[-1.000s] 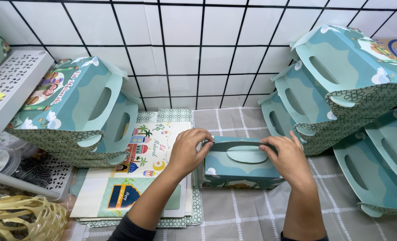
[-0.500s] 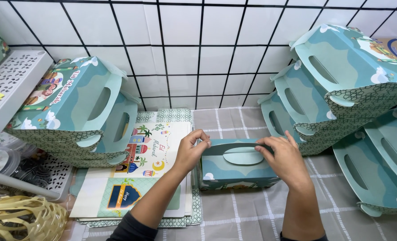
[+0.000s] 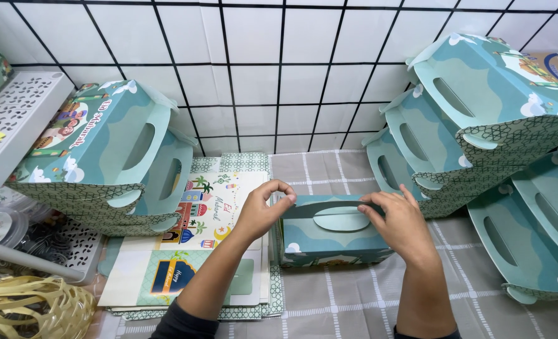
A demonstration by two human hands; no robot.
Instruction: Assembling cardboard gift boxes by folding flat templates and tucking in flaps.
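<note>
Both grips pinch teal box (image 3: 329, 235) top: left hand (image 3: 261, 210), right hand (image 3: 399, 223) at opposite ends.

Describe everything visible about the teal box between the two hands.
The teal box is a printed cardboard gift carton, teal with paler wave shapes, a small white cloud and a patterned band low on its front. A pale oval tab sits at the middle of its top edge. It stands upright on the grey checked tablecloth, beside a stack of flat printed sheets. The left hand pinches its top left end and the right hand presses its top right end. Its top looks nearly closed.
</note>
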